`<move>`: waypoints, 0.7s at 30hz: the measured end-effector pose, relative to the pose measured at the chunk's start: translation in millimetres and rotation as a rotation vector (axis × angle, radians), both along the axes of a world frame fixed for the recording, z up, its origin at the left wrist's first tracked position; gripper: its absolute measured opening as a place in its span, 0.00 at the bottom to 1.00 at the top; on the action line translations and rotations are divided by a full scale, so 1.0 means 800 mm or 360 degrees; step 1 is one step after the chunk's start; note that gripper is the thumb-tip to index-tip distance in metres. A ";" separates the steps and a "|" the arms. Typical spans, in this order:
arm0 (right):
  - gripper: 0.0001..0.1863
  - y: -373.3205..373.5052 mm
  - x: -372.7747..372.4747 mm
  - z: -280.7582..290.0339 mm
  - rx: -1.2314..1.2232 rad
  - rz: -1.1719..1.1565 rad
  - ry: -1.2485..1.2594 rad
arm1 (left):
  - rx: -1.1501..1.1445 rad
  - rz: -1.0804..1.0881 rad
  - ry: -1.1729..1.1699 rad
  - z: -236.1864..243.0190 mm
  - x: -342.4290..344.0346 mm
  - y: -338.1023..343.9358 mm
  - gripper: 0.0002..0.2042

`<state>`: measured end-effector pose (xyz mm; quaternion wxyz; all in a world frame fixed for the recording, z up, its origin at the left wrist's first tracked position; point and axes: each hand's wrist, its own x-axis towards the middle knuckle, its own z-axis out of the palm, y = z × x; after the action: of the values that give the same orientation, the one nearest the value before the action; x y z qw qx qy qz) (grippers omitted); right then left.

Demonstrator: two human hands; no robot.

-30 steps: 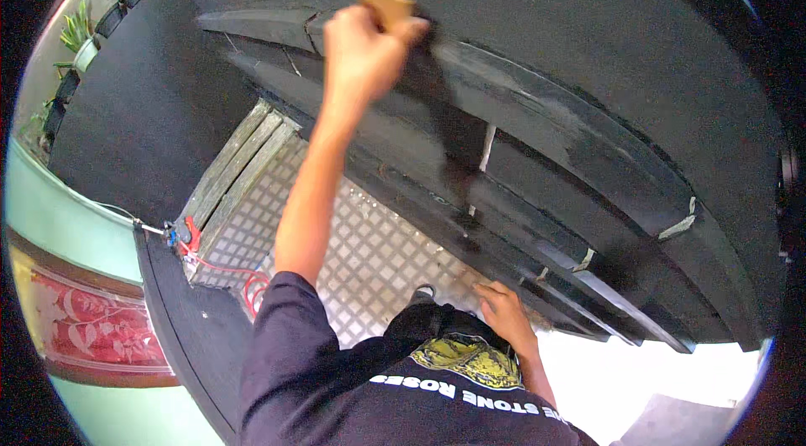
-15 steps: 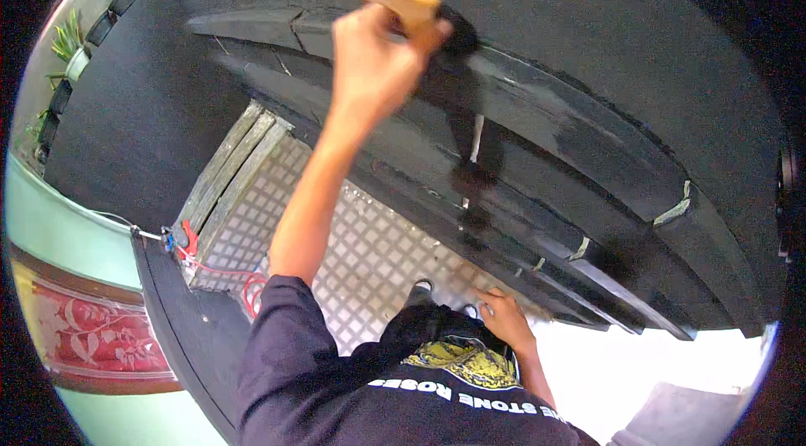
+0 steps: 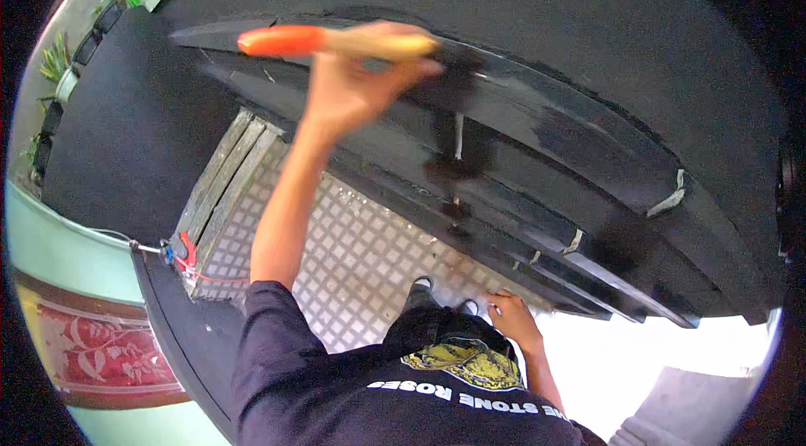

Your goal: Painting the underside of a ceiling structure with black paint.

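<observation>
The left hand (image 3: 346, 86) is gripping a wooden paintbrush (image 3: 290, 40) with an orange handle end, its dark bristles hovering over or touching a long, curved black board (image 3: 554, 97). The right hand (image 3: 514, 320) is hanging loosely, part-open, near the shirt (image 3: 420, 400). Farther out, greyish planks (image 3: 222, 177) are edging the checkered floor (image 3: 361, 257).

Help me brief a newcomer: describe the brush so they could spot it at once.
Start with the curved black ledges sweeping across the picture from upper left to lower right. Toward their upper left end, the person's left hand grips the brush, which lies nearly level. Unlike the dark surfaces around it, its wooden handle ends in bright orange-red, pointing left.
</observation>
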<state>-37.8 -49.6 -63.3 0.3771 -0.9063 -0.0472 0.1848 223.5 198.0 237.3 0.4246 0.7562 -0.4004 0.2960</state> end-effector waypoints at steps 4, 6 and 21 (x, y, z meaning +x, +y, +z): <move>0.19 0.000 0.010 0.010 0.0072 -0.0050 -0.0019 | 0.0210 -0.0039 -0.0193 0.004 0.007 0.000 0.09; 0.19 -0.006 0.008 0.009 0.0079 -0.0080 -0.0019 | 0.0041 0.0272 -0.0042 -0.011 0.035 0.053 0.11; 0.20 -0.015 0.023 -0.016 0.0016 -0.0036 -0.0169 | 0.0250 0.0132 -0.0365 0.003 0.004 -0.002 0.09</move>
<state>-19.1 -61.6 -75.9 0.3807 -0.9134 -0.0579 0.1321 226.7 196.4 239.8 0.3029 0.7641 -0.4368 0.3656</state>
